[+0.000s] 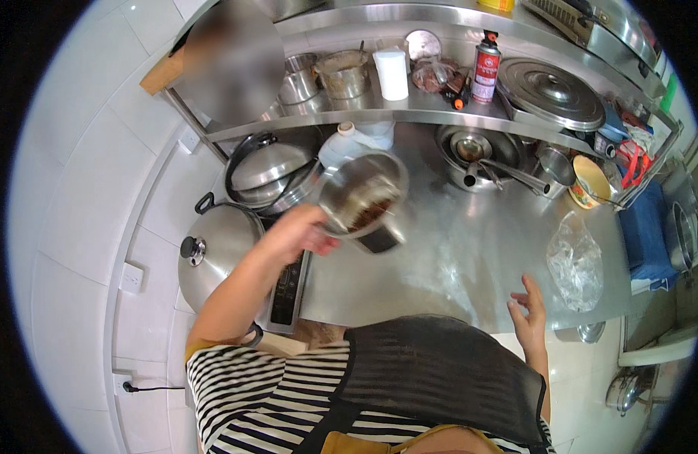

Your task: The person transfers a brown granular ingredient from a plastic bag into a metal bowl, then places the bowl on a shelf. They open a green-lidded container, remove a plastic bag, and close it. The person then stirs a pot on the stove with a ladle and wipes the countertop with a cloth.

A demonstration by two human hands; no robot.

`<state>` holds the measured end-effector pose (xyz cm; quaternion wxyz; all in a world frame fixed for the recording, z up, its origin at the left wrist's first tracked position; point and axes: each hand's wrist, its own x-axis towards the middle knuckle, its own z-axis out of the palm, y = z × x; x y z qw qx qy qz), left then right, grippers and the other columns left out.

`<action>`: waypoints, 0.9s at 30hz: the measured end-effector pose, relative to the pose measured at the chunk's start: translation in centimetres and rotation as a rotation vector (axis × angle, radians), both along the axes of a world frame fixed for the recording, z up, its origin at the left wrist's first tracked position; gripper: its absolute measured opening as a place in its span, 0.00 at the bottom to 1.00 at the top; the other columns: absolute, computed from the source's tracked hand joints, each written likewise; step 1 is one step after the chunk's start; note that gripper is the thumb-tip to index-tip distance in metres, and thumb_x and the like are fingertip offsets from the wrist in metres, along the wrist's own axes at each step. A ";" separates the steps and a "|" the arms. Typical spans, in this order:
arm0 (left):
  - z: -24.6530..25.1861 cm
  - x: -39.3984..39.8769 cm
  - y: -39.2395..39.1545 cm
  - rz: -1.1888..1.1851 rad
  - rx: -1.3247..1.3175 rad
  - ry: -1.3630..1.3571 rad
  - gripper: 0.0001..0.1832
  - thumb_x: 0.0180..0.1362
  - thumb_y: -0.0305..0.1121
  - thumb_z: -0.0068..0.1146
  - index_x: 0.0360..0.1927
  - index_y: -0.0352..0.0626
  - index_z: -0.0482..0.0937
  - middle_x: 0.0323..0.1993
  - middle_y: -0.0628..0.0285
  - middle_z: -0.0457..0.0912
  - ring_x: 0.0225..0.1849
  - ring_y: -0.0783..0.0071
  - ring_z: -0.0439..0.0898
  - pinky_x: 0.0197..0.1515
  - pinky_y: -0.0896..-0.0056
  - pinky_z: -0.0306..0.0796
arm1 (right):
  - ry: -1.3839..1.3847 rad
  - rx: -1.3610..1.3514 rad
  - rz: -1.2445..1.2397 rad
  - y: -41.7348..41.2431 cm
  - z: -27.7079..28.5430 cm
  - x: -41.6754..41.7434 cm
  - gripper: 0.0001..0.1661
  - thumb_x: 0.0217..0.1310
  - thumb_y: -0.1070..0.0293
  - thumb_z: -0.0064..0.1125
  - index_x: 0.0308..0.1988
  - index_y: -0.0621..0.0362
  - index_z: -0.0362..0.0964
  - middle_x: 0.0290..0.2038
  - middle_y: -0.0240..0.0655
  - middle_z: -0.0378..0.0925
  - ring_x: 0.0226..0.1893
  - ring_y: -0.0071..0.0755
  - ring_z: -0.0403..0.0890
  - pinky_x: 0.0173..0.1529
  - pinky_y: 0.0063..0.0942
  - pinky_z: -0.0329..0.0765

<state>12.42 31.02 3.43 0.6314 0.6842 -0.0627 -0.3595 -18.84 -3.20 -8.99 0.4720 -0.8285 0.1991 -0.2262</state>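
My left hand [315, 230] grips the rim of a metal pot [363, 190], tilted above the steel table [439, 255]. Inside the pot lies a dark reddish-brown food. Below its near edge shows a dark, shiny rectangular part [381, 238], blurred; whether it belongs to the pot I cannot tell. On the right, my right hand [528, 312] is raised at the table's front edge with its fingers apart and nothing in it. A clear plastic bag [576, 267] lies on the table to the right of that hand.
An induction cooker [286, 289] and a large lidded pan [224, 249] stand at left, another lidded pan [269, 167] behind. At the back are a plastic jug [346, 148], a wok with ladles [507, 142] and a yellow bowl [590, 181]. A loaded steel shelf [349, 117] overhangs them.
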 end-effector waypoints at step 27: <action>-1.9 42.6 17.5 0.906 -0.045 -0.204 0.22 0.60 0.49 0.37 0.31 0.42 0.76 0.21 0.63 0.78 0.20 0.75 0.77 0.21 0.73 0.72 | 0.294 0.063 -0.201 1.7 -2.0 3.8 0.30 0.51 0.77 0.56 0.56 0.61 0.61 0.56 0.43 0.64 0.38 0.32 0.77 0.41 0.26 0.75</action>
